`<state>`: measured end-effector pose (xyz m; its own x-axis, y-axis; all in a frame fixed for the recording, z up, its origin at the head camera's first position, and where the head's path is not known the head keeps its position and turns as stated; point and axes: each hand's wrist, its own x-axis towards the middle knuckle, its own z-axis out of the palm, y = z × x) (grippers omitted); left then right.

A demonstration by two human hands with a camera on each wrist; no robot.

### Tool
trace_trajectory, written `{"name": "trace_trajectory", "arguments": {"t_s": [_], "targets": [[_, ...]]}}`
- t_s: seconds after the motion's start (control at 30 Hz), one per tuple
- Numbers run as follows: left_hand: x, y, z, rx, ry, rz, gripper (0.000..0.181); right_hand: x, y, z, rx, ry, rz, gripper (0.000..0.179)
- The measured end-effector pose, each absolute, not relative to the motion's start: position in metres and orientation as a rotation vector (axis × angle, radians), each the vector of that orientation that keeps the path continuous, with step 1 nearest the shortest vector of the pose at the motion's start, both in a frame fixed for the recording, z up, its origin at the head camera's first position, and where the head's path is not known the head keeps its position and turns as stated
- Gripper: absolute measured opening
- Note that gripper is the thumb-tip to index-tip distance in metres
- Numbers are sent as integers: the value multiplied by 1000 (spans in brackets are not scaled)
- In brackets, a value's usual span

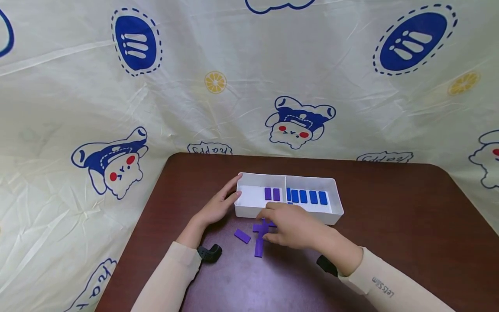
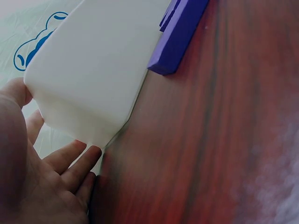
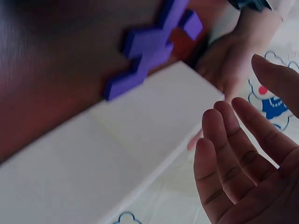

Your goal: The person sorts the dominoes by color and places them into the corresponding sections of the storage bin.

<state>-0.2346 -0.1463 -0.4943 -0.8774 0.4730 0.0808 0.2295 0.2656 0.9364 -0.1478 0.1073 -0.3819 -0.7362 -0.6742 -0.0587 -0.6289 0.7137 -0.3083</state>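
A white two-part box (image 1: 249,212) stands on the table. My left hand (image 1: 216,207) touches its left end; in the left wrist view the fingers lie extended along the end wall and the thumb reaches the corner. Just in front of the box, my right hand (image 1: 292,225) hovers over a cluster of purple blocks (image 1: 259,248) and hides part of it. Its fingers are relaxed and hold nothing in the right wrist view. One loose purple block (image 1: 242,236) lies left of the cluster. Inside the box, two purple blocks (image 1: 276,194) occupy the left compartment and several blue blocks (image 1: 313,197) the right.
The brown table (image 1: 390,208) has its far edge behind the box. A pale printed cloth (image 1: 234,117) hangs beyond it. Black straps (image 1: 210,253) sit at both wrists.
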Motion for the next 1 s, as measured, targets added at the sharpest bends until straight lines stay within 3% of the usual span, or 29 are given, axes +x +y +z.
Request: {"name": "trace_trajectory", "arguments": {"t_s": [0.4,1.0], "targets": [[-239,-146,-493,653,2318,1658,60,-141,104,-413,-1141,2803,-303,39],[-237,-149,-493,617,2322,1649,60,-140,93,-438,-1044,2770,-285,44]]}}
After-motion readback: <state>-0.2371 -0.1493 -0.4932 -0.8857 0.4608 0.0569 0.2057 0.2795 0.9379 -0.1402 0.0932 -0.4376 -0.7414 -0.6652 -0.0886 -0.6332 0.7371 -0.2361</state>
